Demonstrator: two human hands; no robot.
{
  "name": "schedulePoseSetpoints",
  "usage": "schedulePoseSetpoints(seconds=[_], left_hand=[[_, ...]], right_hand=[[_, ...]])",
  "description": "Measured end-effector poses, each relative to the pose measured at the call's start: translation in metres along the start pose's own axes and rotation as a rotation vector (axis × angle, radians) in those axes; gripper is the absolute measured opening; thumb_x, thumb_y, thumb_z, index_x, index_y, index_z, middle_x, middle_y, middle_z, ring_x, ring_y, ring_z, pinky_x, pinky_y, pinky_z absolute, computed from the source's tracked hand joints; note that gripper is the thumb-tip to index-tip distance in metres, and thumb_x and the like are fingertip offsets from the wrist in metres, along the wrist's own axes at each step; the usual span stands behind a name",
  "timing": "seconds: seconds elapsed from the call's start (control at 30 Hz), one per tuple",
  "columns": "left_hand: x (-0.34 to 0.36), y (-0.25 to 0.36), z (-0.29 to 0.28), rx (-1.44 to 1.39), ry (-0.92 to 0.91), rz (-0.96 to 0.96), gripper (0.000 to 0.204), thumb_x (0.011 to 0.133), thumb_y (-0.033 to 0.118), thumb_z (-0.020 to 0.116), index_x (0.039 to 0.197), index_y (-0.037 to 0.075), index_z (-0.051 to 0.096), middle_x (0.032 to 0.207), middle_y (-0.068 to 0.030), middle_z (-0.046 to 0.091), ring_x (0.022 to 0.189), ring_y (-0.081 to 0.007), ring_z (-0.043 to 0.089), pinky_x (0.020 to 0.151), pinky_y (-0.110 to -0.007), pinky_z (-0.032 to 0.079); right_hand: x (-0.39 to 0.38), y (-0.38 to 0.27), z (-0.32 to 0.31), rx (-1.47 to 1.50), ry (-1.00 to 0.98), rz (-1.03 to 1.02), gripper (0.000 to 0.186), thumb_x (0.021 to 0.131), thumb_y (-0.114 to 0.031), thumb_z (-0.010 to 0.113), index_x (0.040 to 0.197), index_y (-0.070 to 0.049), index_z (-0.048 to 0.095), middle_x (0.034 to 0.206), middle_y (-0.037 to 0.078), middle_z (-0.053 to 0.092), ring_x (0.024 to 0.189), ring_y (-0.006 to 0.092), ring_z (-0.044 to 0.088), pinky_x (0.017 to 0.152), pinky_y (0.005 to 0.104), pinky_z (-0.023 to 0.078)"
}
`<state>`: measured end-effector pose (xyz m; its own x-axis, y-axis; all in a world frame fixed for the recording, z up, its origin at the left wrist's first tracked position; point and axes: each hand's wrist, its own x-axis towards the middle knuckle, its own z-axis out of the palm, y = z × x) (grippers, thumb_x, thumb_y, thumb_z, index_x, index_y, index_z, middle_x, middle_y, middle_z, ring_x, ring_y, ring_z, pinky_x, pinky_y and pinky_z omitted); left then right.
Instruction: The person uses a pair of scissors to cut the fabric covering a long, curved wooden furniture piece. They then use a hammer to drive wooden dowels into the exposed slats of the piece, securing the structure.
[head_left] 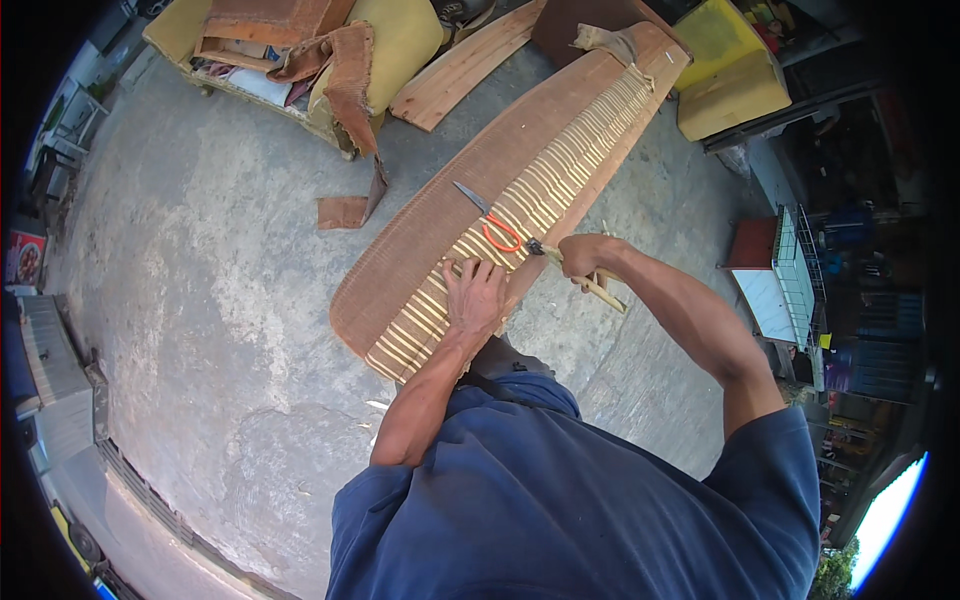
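A long panel, covered in brown woven material, stretches away in front of me. Along its right side runs a row of pale, narrow cross strips. My left hand lies on these strips near the close end, fingers spread and pressing down. In my right hand is a hammer with a pale wooden handle. Its dark head is at the panel's right edge, a little beyond my left hand; contact is unclear. Scissors with orange handles rest on the panel, blades pointing away to the left.
A yellowish padded furniture piece at the far left carries brown scraps; one strip hangs to the concrete floor. A wooden board lies beside the panel. A yellow seat stands far right, a white-sided box nearer.
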<state>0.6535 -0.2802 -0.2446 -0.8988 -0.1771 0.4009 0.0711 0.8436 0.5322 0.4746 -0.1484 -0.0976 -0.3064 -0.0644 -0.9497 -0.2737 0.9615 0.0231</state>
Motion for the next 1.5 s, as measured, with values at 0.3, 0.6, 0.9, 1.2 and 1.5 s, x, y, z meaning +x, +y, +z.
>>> schedulePoseSetpoints(seconds=[0.3,0.6,0.9,1.2,1.5], left_hand=[[0.002,-0.004,-0.003,-0.058,-0.023,-0.006,0.015,0.094,0.024,0.068,0.096,0.010,0.071,0.095,-0.0061,0.063,0.103,-0.0251,0.059,0.109,-0.054,0.034],[0.005,0.003,-0.012,-0.011,-0.031,-0.003,0.021,0.095,0.030,0.068,0.103,0.011,0.073,0.101,-0.0069,0.062,0.107,-0.0253,0.058,0.109,-0.056,0.033],[0.005,-0.005,0.011,-0.137,0.041,-0.091,0.013,0.090,0.020,0.071,0.095,0.008,0.074,0.094,-0.0086,0.062,0.099,-0.0270,0.058,0.096,-0.050,0.038],[0.012,-0.006,0.006,-0.246,0.032,-0.206,0.013,0.087,0.018,0.072,0.093,0.006,0.073,0.093,-0.0090,0.060,0.096,-0.0285,0.057,0.087,-0.045,0.038],[0.013,-0.001,-0.005,-0.200,0.039,-0.118,0.017,0.087,0.024,0.074,0.096,0.010,0.075,0.094,-0.0052,0.062,0.101,-0.0237,0.057,0.089,-0.043,0.038]], right_hand=[[0.006,-0.072,-0.043,-0.363,-0.231,0.191,0.039,0.104,-0.012,0.051,0.131,0.016,0.053,0.108,0.029,0.068,0.092,0.0394,0.075,0.080,0.0540,0.065],[-0.040,-0.013,-0.009,0.068,0.060,0.029,0.025,0.098,-0.013,0.053,0.108,0.010,0.059,0.097,0.017,0.069,0.079,0.0253,0.073,0.059,0.0413,0.062],[-0.031,-0.025,0.012,-0.139,-0.101,0.055,0.034,0.088,-0.003,0.051,0.119,0.007,0.058,0.105,0.020,0.070,0.090,0.0274,0.074,0.073,0.0487,0.067],[-0.026,-0.057,0.048,-0.807,0.374,0.048,0.037,0.097,-0.009,0.057,0.133,-0.001,0.054,0.132,0.032,0.062,0.120,0.0525,0.064,0.089,0.0837,0.046],[-0.035,-0.063,0.015,-0.575,-0.015,0.099,0.041,0.091,-0.008,0.057,0.132,0.000,0.057,0.101,0.023,0.073,0.093,0.0369,0.076,0.074,0.0454,0.058]])
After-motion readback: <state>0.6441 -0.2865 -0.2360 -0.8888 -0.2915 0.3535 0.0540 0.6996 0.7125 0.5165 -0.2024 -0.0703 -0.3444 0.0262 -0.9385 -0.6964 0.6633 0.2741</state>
